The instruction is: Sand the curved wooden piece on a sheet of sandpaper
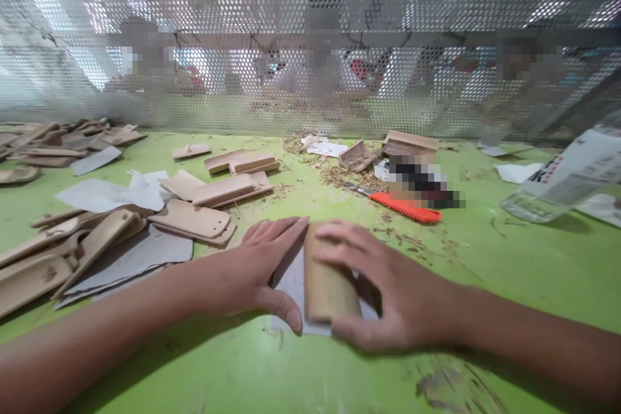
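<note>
The right hand clamps its fingers on the curved wood piece, atop paper between the hands. The left hand lies flat, thumb apart from fingers; if it presses too lightly, the paper could slip or crumple.

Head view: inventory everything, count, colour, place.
curved wooden piece: 1, tan, centre
sheet: 1, grey, beneath piece
other wooden pieces: many, tan, left/back
papers: several, white/grey, left/back/right
shavings: many, tan, near knife
knife: 1, orange, right
pixelated object: 1, dark, behind knife
bottle: 1, clear, right
screen: 1, grey, back
people: 3+, blurred, behind screen
table: 1, green, foreground
left hand: 1, bare, beside piece
right hand: 1, bare, on piece
</note>
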Motion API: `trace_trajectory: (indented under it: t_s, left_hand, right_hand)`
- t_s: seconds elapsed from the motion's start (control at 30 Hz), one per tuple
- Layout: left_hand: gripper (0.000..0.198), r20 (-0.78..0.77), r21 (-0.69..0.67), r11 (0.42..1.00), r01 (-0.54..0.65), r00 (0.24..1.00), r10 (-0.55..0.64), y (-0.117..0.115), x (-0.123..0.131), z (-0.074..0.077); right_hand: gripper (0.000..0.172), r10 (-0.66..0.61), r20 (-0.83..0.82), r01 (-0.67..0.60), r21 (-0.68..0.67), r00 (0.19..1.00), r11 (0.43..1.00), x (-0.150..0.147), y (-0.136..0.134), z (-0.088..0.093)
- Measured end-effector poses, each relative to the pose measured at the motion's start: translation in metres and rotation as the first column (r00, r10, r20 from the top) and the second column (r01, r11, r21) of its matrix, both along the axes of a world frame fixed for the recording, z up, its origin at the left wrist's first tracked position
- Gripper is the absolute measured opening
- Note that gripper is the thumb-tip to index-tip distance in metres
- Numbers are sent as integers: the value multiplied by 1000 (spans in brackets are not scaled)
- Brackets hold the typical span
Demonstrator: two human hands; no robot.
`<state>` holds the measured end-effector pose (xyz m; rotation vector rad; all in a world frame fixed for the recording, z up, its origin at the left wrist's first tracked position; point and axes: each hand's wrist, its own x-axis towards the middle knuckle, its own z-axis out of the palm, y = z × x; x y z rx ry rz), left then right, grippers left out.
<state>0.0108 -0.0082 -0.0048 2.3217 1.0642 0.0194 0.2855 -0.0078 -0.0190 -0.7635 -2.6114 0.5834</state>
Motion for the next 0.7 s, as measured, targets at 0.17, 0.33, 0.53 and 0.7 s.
trace_trajectory:
  t_s: [0.17, 0.33, 0.53, 0.7]
  left_hand:
    - [129, -11, -13, 1000, -21, 1000, 21, 0, 1, 1]
    - [126, 5, -17, 1000, -16, 1000, 16, -1, 1, 0]
    - [129, -11, -1, 999, -37, 999, 37, -1, 0, -1]
    - [127, 0, -11, 999, -32, 999, 32, -2, 1, 0]
  right_hand:
    - [77, 81, 7, -81, 13, 997, 997, 2, 0, -1]
    - [79, 157, -28, -154, 68, 987, 986, 1, 0, -4]
    - [78, -64, -9, 65, 73, 998, 995, 2, 5, -6]
    - [83, 212, 27, -214, 70, 977, 974, 2, 6, 0]
